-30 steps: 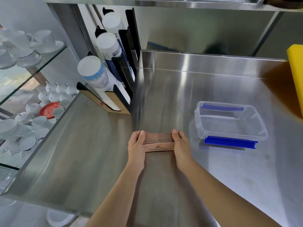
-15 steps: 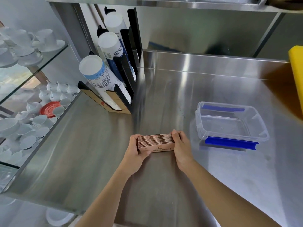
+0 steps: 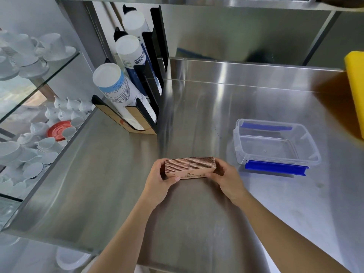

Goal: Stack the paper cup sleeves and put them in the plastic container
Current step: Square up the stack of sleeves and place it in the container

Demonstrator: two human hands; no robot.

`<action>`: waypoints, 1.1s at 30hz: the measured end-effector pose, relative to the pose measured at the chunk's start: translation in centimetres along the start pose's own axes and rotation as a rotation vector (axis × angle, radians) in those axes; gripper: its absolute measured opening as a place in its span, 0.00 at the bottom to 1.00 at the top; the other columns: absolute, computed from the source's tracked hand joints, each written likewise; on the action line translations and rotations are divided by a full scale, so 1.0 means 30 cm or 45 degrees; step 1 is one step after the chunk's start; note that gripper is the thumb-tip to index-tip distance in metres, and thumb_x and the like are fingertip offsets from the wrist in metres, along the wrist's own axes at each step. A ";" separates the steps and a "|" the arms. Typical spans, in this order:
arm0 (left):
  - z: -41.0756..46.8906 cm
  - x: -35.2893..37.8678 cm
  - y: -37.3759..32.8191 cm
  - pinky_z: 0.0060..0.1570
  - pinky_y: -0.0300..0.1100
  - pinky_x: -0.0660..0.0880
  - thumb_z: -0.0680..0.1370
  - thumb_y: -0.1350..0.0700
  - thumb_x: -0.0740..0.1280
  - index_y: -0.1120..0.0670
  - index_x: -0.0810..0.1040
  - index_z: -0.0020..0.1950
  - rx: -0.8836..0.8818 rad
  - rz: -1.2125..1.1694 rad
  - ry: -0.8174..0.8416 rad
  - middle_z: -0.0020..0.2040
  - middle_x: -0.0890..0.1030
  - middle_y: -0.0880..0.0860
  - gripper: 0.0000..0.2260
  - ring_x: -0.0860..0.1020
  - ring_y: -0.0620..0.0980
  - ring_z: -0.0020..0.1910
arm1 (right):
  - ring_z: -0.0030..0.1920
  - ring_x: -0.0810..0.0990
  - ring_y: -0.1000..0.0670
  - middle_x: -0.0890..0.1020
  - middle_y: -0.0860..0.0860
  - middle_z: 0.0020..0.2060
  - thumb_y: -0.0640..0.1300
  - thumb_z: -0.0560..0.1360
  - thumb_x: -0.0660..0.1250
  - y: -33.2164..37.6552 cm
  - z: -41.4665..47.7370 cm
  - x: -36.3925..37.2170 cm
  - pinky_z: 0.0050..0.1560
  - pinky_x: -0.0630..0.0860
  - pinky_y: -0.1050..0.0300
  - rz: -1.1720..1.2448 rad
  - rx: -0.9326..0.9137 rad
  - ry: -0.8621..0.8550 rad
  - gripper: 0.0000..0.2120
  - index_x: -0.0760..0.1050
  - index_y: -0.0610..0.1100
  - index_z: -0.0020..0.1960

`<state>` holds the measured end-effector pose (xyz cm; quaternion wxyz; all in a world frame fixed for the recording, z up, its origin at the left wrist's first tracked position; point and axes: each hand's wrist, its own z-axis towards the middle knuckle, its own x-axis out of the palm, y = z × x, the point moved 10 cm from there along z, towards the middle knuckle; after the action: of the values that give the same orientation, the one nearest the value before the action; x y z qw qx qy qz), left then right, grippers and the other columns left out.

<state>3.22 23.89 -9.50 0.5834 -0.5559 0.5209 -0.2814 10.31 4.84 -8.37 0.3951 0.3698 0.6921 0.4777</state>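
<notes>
A stack of several flat brown paper cup sleeves (image 3: pixel 189 168) stands on edge at the middle of the steel counter. My left hand (image 3: pixel 160 179) grips its left end and my right hand (image 3: pixel 226 177) grips its right end, thumbs on the near face. The clear plastic container (image 3: pixel 275 143) with blue clips sits open and empty on the counter, to the right of the stack and apart from it.
A black rack holding white paper cup stacks (image 3: pixel 126 89) stands at the back left. Glass shelves with white crockery (image 3: pixel 29 56) lie left of the counter edge. A yellow object (image 3: pixel 355 89) is at the far right. A steel backsplash (image 3: pixel 256 71) bounds the rear.
Both hands have closed around the ends of the sleeve stack and shifted it a little to the right. The container has not moved.
</notes>
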 end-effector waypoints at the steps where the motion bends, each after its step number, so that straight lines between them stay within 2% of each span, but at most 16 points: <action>1: 0.002 -0.004 0.004 0.59 0.43 0.73 0.69 0.65 0.72 0.49 0.70 0.55 -0.015 -0.024 0.003 0.56 0.79 0.53 0.21 0.77 0.51 0.55 | 0.46 0.77 0.65 0.79 0.52 0.50 0.29 0.71 0.67 -0.002 -0.001 0.001 0.50 0.75 0.74 -0.015 0.001 -0.006 0.20 0.72 0.40 0.62; 4: 0.005 -0.017 0.006 0.61 0.46 0.73 0.69 0.68 0.71 0.45 0.73 0.52 -0.025 -0.092 0.059 0.55 0.81 0.53 0.21 0.78 0.52 0.57 | 0.45 0.76 0.65 0.78 0.53 0.50 0.30 0.72 0.66 0.000 -0.006 0.009 0.44 0.73 0.80 -0.014 0.028 0.015 0.20 0.71 0.40 0.62; 6: 0.005 -0.026 0.002 0.61 0.44 0.74 0.69 0.70 0.70 0.44 0.74 0.51 -0.017 -0.106 0.088 0.53 0.81 0.51 0.22 0.79 0.51 0.56 | 0.44 0.76 0.65 0.78 0.54 0.49 0.30 0.72 0.66 0.002 -0.007 0.009 0.43 0.73 0.80 -0.003 0.035 0.017 0.19 0.71 0.41 0.62; 10: -0.004 -0.037 -0.002 0.53 0.33 0.77 0.68 0.71 0.70 0.48 0.75 0.52 -0.024 -0.156 0.081 0.50 0.81 0.47 0.21 0.79 0.46 0.52 | 0.45 0.78 0.61 0.79 0.52 0.49 0.30 0.71 0.67 0.004 -0.022 0.000 0.48 0.76 0.68 0.108 0.059 -0.055 0.19 0.71 0.44 0.58; 12: -0.008 -0.044 -0.007 0.51 0.30 0.77 0.68 0.71 0.70 0.51 0.74 0.54 -0.025 -0.192 0.080 0.52 0.81 0.50 0.21 0.79 0.46 0.52 | 0.45 0.78 0.59 0.79 0.52 0.47 0.29 0.70 0.68 0.016 -0.028 -0.008 0.47 0.77 0.70 0.163 0.040 -0.090 0.18 0.70 0.45 0.54; 15: -0.015 -0.042 -0.053 0.51 0.32 0.78 0.69 0.72 0.68 0.53 0.74 0.55 0.009 -0.258 0.137 0.52 0.81 0.51 0.20 0.81 0.44 0.49 | 0.46 0.79 0.57 0.79 0.55 0.45 0.29 0.70 0.68 0.056 -0.035 -0.016 0.45 0.78 0.73 0.198 -0.017 -0.085 0.17 0.71 0.47 0.52; 18: -0.016 -0.047 -0.143 0.48 0.33 0.78 0.69 0.73 0.67 0.59 0.73 0.57 0.063 -0.318 0.128 0.51 0.81 0.53 0.19 0.81 0.41 0.46 | 0.49 0.80 0.55 0.80 0.56 0.46 0.31 0.70 0.69 0.114 -0.033 -0.047 0.50 0.79 0.63 0.190 -0.075 -0.113 0.18 0.71 0.51 0.50; 21: -0.001 -0.049 -0.231 0.55 0.42 0.76 0.70 0.70 0.69 0.52 0.76 0.54 0.113 -0.297 0.044 0.51 0.82 0.51 0.18 0.80 0.49 0.51 | 0.49 0.80 0.53 0.81 0.53 0.46 0.30 0.69 0.69 0.179 -0.031 -0.117 0.51 0.79 0.62 0.256 -0.146 -0.190 0.18 0.72 0.50 0.49; 23: 0.009 -0.028 -0.297 0.55 0.44 0.75 0.70 0.68 0.69 0.49 0.78 0.51 0.151 -0.275 0.013 0.49 0.83 0.48 0.17 0.80 0.51 0.51 | 0.49 0.80 0.50 0.82 0.50 0.46 0.29 0.69 0.69 0.214 -0.040 -0.188 0.50 0.80 0.59 0.314 -0.179 -0.279 0.17 0.73 0.48 0.49; 26: 0.027 0.030 -0.394 0.48 0.36 0.78 0.69 0.68 0.71 0.49 0.78 0.47 0.215 -0.295 -0.017 0.45 0.83 0.47 0.15 0.81 0.44 0.43 | 0.46 0.80 0.51 0.82 0.48 0.45 0.31 0.69 0.71 0.255 -0.064 -0.306 0.50 0.77 0.58 0.325 -0.195 -0.394 0.17 0.73 0.43 0.54; 28: 0.041 0.084 -0.445 0.38 0.31 0.77 0.69 0.67 0.71 0.51 0.76 0.43 0.223 -0.343 -0.022 0.41 0.83 0.48 0.12 0.80 0.40 0.36 | 0.43 0.79 0.53 0.83 0.51 0.43 0.32 0.69 0.71 0.274 -0.080 -0.379 0.46 0.77 0.63 0.356 -0.198 -0.432 0.17 0.72 0.43 0.54; 30: 0.059 0.152 -0.480 0.26 0.29 0.71 0.69 0.65 0.72 0.53 0.73 0.39 0.211 -0.333 -0.017 0.36 0.82 0.50 0.11 0.76 0.40 0.27 | 0.42 0.80 0.52 0.83 0.49 0.43 0.33 0.69 0.71 0.281 -0.096 -0.454 0.38 0.76 0.71 0.376 -0.173 -0.493 0.17 0.71 0.42 0.54; 31: 0.068 0.185 -0.493 0.22 0.29 0.67 0.69 0.64 0.72 0.53 0.71 0.38 0.201 -0.325 -0.024 0.34 0.81 0.52 0.11 0.73 0.40 0.23 | 0.42 0.80 0.50 0.83 0.46 0.45 0.33 0.69 0.71 0.276 -0.102 -0.493 0.36 0.76 0.72 0.394 -0.152 -0.535 0.16 0.71 0.41 0.55; 33: 0.085 0.253 -0.515 0.20 0.31 0.63 0.70 0.61 0.72 0.53 0.70 0.36 0.177 -0.293 -0.033 0.32 0.78 0.54 0.11 0.69 0.41 0.20 | 0.41 0.81 0.50 0.83 0.42 0.48 0.33 0.70 0.71 0.257 -0.110 -0.567 0.32 0.74 0.71 0.418 -0.095 -0.621 0.15 0.71 0.40 0.54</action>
<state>11.73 14.46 2.39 0.5910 -0.5738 0.4254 -0.3748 15.43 -9.42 3.03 0.4806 0.5659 0.4896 0.4573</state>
